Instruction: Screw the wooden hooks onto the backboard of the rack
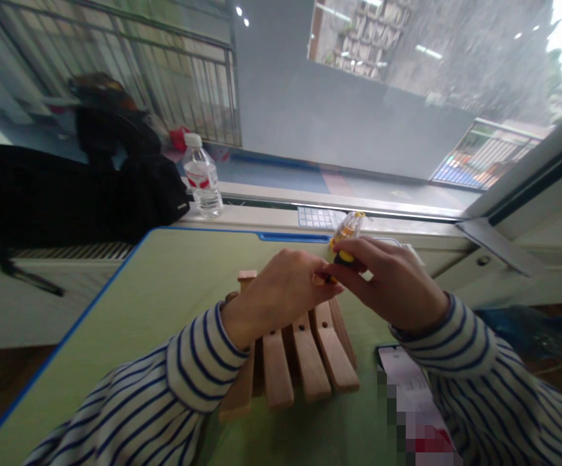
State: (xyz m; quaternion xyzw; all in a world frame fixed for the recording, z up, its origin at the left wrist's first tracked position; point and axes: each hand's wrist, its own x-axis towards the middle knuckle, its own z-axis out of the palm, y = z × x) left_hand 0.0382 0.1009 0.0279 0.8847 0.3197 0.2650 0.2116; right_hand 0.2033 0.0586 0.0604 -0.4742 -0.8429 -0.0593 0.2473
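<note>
My right hand [382, 281] grips a screwdriver with an amber translucent handle [348, 228] and a yellow-and-black collar [343, 257]. Its shaft is hidden by my fingers. My left hand [281, 294] meets it, with the fingertips pinching a small orange piece [322, 279] whose form I cannot make out. Below my left wrist and palm lies a slatted wooden piece [285, 356], with drilled holes in its pale slats. My left hand rests just above it, and its far end is partly covered.
The green desk [164, 304] has a blue edge. A phone [407, 388], partly pixelated, lies at the lower right. Along the window sill stand a water bottle [202, 176], a black bag [77, 188] and a small printed card [317, 217]. A window frame [504, 246] rises at the right.
</note>
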